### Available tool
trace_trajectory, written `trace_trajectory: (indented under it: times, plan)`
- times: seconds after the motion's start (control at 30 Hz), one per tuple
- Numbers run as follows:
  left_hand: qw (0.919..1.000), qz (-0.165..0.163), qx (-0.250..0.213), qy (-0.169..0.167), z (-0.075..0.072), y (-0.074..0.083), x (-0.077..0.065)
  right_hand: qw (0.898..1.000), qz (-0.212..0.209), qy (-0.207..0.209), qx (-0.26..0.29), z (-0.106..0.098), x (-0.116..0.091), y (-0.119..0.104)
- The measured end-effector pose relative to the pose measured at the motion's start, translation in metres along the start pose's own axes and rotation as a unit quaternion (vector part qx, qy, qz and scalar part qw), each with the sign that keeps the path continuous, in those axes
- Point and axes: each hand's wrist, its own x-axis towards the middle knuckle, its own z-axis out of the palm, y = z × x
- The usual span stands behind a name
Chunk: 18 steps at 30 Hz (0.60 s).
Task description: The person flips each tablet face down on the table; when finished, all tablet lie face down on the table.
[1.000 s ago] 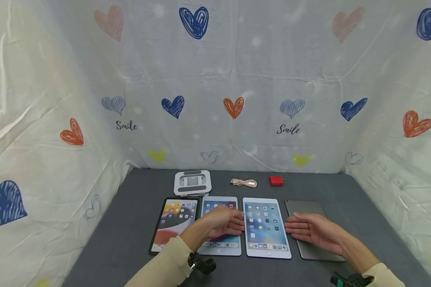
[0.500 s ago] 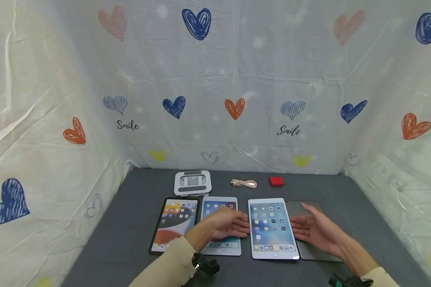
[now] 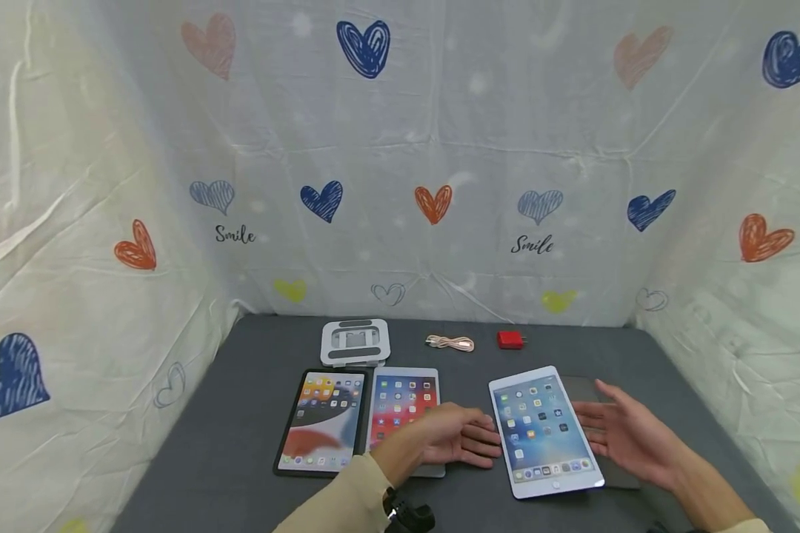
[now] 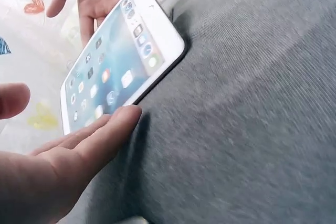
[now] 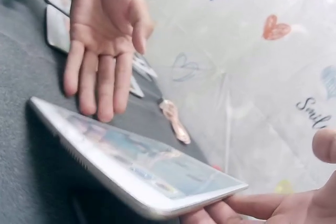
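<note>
A white tablet point(image 3: 547, 433) with a lit screen lies between my hands, turned at a slant and partly over a dark grey tablet point(image 3: 581, 387). In the right wrist view the white tablet point(image 5: 142, 161) is tilted, one side raised off the cloth. My right hand point(image 3: 633, 440) supports its right edge from below with extended fingers, the thumb standing apart. My left hand point(image 3: 463, 437) has straight fingers beside the left edge; in the left wrist view its fingertips point(image 4: 126, 115) lie against or very near that edge.
Two lit tablets lie at left, one black-framed point(image 3: 323, 422) and one white-framed point(image 3: 403, 400), the latter partly behind my left hand. A folded silver stand point(image 3: 355, 354), a coiled cable point(image 3: 450, 343) and a red charger plug point(image 3: 510, 340) sit along the back of the grey cloth-covered table point(image 3: 227, 429).
The white tablet has shifted right, turned and tilted, and now covers more of the grey tablet. Both hands moved right along with it, uncovering more of the white-framed tablet's screen.
</note>
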Motion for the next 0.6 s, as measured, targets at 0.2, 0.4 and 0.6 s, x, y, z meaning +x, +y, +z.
trace_trajectory:
  times: [0.2,0.4,0.6]
  plan:
    - [0.9994,0.025,-0.004,-0.023,0.013,0.020,-0.005,0.999,0.004,0.030,-0.034,-0.001,-0.010,-0.015]
    - [0.9980,0.047,-0.010,-0.041,0.032,0.054,-0.012,0.996,0.018,0.051,-0.064,0.016,-0.010,-0.028]
    - [0.9958,0.050,-0.008,-0.077,0.050,0.078,-0.015,0.993,0.005,0.048,-0.111,0.034,-0.008,-0.037]
